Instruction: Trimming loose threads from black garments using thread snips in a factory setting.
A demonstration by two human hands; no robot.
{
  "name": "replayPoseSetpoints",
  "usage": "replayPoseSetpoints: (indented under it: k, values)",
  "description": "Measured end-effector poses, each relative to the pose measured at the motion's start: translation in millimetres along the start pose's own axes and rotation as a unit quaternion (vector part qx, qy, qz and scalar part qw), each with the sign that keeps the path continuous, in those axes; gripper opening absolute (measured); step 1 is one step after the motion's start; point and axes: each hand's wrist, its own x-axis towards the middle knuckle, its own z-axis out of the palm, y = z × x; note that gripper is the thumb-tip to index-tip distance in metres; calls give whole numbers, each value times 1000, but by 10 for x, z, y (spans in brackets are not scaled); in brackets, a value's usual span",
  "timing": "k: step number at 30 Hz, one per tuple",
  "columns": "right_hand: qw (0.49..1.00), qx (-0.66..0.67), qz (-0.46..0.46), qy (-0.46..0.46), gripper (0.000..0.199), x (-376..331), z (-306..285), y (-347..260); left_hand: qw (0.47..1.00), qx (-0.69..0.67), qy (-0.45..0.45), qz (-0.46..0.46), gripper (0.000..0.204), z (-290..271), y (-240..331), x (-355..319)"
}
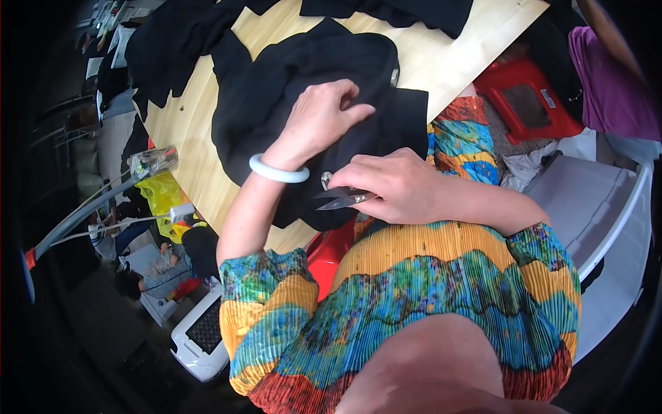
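Observation:
A black garment (262,103) lies spread and wrinkled on the pale wooden table, with a small light tag (394,77) at its far right edge. Over its middle is my left hand (324,117), a pale bangle (278,170) round the wrist. Its fingers are bent, thumb and forefinger apart, and no object shows between them. My right hand (396,186), nearer to my body, is closed round small dark thread snips (339,200). Their blades point left, above the garment's near edge. A small shiny piece (326,181) shows at that hand's fingertips; I cannot make out what it is.
More black cloth pieces (172,48) lie along the table's (476,48) far side. At right are a red plastic stool (527,100), a grey bin (576,200) and a person's purple clothing (610,83). A yellow bag (162,200) hangs left, near a metal arm (89,214).

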Motion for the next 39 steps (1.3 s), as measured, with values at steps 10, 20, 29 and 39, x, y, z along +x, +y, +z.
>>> replayPoseSetpoints:
  k: [10,20,29,39]
  values:
    - [983,139,117,-32,20,-77,-130,33,860,-447,203,-138,21,-331,-149,-325]
    - [979,142,138,-52,21,-67,-127,33,723,-669,167,-50,10,-321,-114,-427]
    - [950,130,240,149,27,99,-268,131,670,-722,166,-57,8,-269,-75,-434]
    - [924,253,219,187,12,204,-277,224,608,-770,172,-89,15,-206,12,-478]
